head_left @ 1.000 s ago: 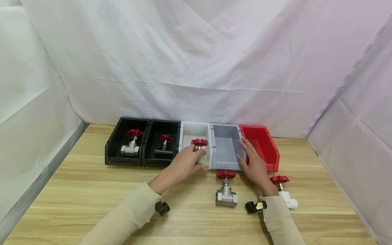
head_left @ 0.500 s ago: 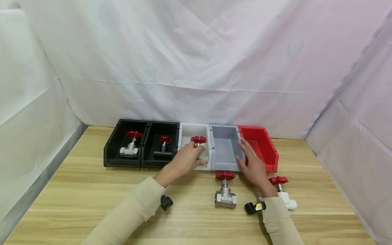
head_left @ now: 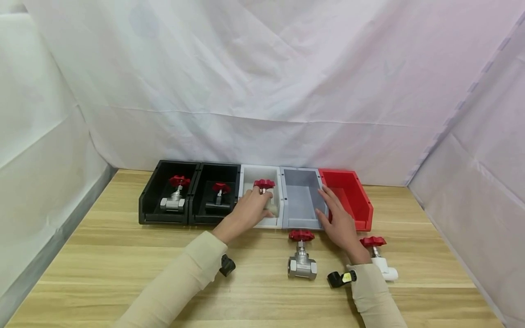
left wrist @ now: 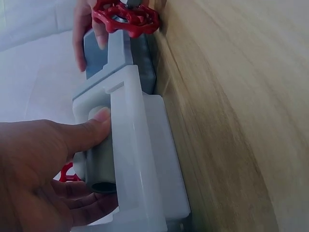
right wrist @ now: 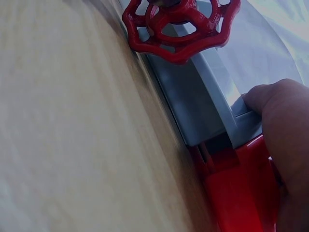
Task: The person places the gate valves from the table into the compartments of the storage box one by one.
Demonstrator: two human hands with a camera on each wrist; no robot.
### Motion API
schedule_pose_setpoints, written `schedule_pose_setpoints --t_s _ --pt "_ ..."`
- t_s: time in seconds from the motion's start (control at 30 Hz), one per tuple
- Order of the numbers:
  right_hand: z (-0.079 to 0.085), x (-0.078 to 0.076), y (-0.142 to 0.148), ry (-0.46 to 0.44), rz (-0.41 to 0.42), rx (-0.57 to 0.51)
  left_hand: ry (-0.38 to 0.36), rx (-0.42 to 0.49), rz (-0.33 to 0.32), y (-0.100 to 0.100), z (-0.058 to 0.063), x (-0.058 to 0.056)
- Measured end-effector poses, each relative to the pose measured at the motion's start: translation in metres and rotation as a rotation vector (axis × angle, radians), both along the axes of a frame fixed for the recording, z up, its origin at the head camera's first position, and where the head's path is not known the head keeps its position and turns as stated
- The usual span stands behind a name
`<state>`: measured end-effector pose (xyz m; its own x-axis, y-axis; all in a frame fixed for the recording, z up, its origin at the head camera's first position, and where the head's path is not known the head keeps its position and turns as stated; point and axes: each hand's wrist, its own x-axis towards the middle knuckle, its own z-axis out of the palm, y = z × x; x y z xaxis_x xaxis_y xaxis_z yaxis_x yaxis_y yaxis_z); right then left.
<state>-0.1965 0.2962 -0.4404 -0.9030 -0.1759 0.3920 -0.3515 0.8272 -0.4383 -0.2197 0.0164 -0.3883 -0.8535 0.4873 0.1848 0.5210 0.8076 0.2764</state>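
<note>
In the head view my left hand [head_left: 247,210] reaches into the white bin [head_left: 251,173] and grips a valve with a red handwheel [head_left: 264,184]. The left wrist view shows its grey pipe body [left wrist: 100,166] between thumb and fingers, just behind the bin's low front wall. My right hand [head_left: 341,225] rests with extended fingers on the wall where the grey bin [head_left: 301,196] meets the red bin [head_left: 350,202]. Seen from the right wrist, the thumb [right wrist: 270,99] touches the grey bin's front corner. Nothing lies in the grey and red bins.
Two black bins on the left hold a steel valve [head_left: 173,200] and a black valve [head_left: 218,202]. In front of the grey bin stands a larger steel valve [head_left: 302,264]. A white valve [head_left: 381,264] lies beside the right wrist. White cloth [head_left: 262,91] hangs behind the bins.
My left hand has shifted slightly further into the white bin, and the valve's handwheel has moved a little back and left. The right hand stays on the bin wall.
</note>
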Motion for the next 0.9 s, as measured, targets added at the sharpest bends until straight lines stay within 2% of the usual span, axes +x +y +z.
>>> schedule_pose_setpoints --t_s 0.4,0.7,0.9 --pt "0.0 0.0 0.0 0.0 0.002 0.001 -0.038 -0.058 0.056 0.011 -0.005 -0.011" --pt "-0.001 -0.001 0.001 0.01 0.005 0.008 -0.044 -0.084 0.07 0.016 -0.017 -0.015" --pt "0.0 -0.001 0.001 0.011 0.006 0.006 -0.052 -0.085 0.074 0.016 -0.021 -0.018"
